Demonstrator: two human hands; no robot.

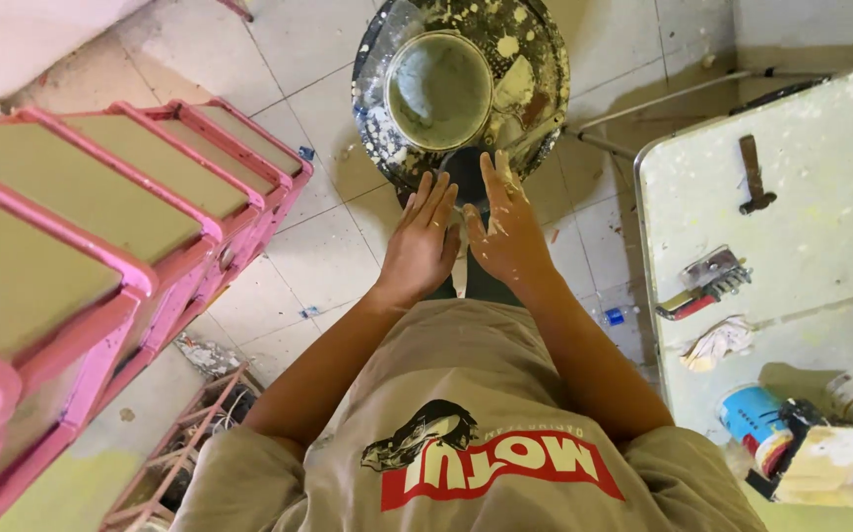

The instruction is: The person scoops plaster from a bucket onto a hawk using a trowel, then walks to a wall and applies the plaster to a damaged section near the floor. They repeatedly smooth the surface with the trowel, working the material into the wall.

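Observation:
My left hand (420,241) and my right hand (503,229) are held side by side in front of my body, fingers stretched out and pointing away, thumbs almost touching. Neither holds anything. Pale paint or putty smears my right hand. Just beyond the fingertips, on the tiled floor, stands a round metal pan (535,94) splattered with paint, and inside it sits a small bucket (439,91) of pale greenish paint.
Pink-framed stacked drawers or trays (101,207) with olive tops stand at the left. A paint-stained white table (801,236) at the right carries a scraper (753,175), a red-handled tool (704,286), a rag, a blue can (754,419) and other clutter. A metal rod lies behind it.

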